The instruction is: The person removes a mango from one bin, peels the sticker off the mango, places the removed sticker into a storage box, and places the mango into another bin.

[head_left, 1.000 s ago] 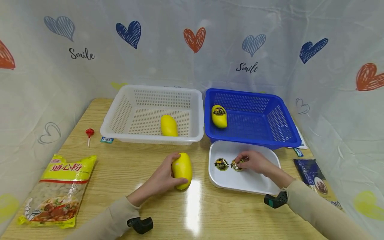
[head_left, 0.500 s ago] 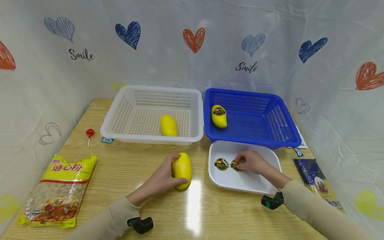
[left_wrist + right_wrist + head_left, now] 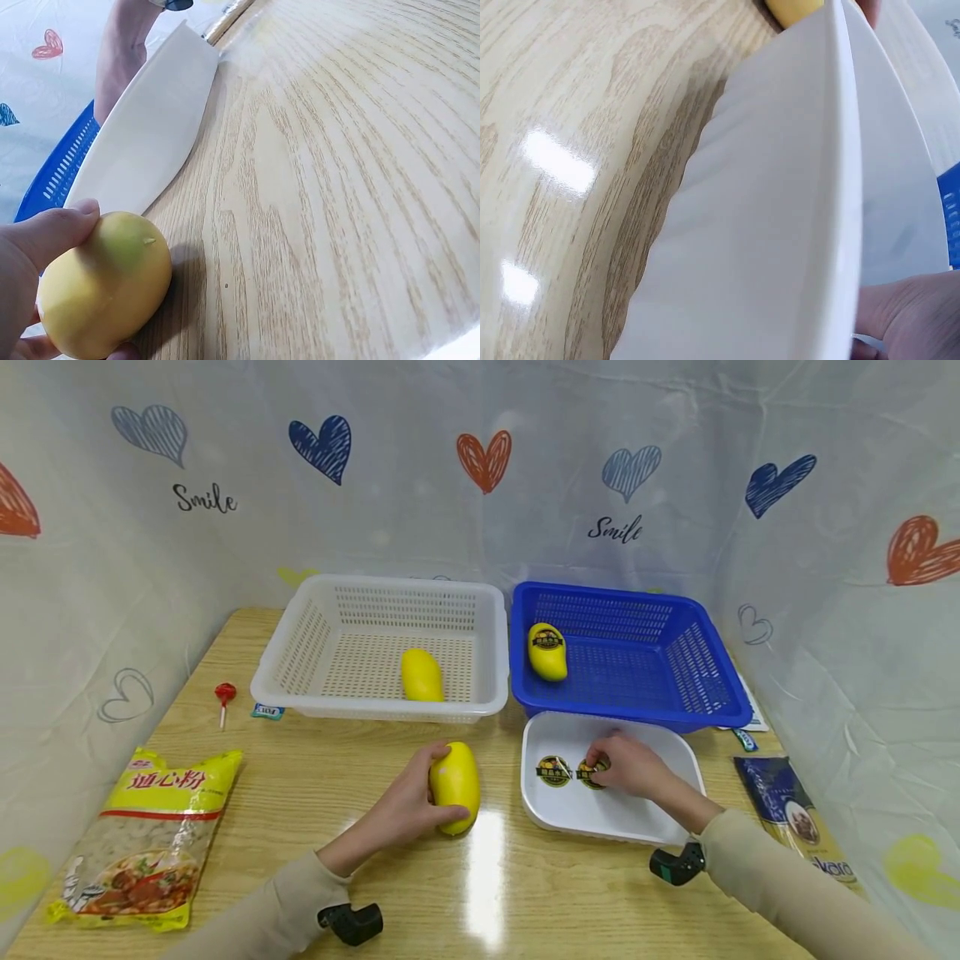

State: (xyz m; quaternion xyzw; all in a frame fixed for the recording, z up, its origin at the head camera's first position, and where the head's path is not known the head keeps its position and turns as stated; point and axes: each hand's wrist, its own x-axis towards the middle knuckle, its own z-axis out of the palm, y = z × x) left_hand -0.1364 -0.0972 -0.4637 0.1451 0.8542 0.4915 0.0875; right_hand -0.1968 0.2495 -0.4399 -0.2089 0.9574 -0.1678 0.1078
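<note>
My left hand (image 3: 416, 797) grips a yellow mango (image 3: 457, 787) on the wooden table, thumb on its near side; in the left wrist view its stem nub faces the camera. To the right, my right hand (image 3: 630, 764) reaches into a shallow white tray (image 3: 622, 825). Its thumb and fingers are bent together at the right edge of a round black-and-gold sticker (image 3: 589, 774), pinching there and covering part of it. A second such sticker (image 3: 554, 771) lies flat on its left. In the right wrist view the tray's wall hides the fingertips.
Behind stand a white basket (image 3: 296, 700) holding a plain mango (image 3: 422, 676) and a blue basket (image 3: 637, 697) holding a stickered mango (image 3: 547, 652). A pasta bag (image 3: 142, 843) and lollipop (image 3: 224, 693) lie left; a dark blue packet (image 3: 787, 810) lies right.
My right hand and forearm have shifted slightly left, the fingers staying at the same sticker. The left hand and its mango have not moved.
</note>
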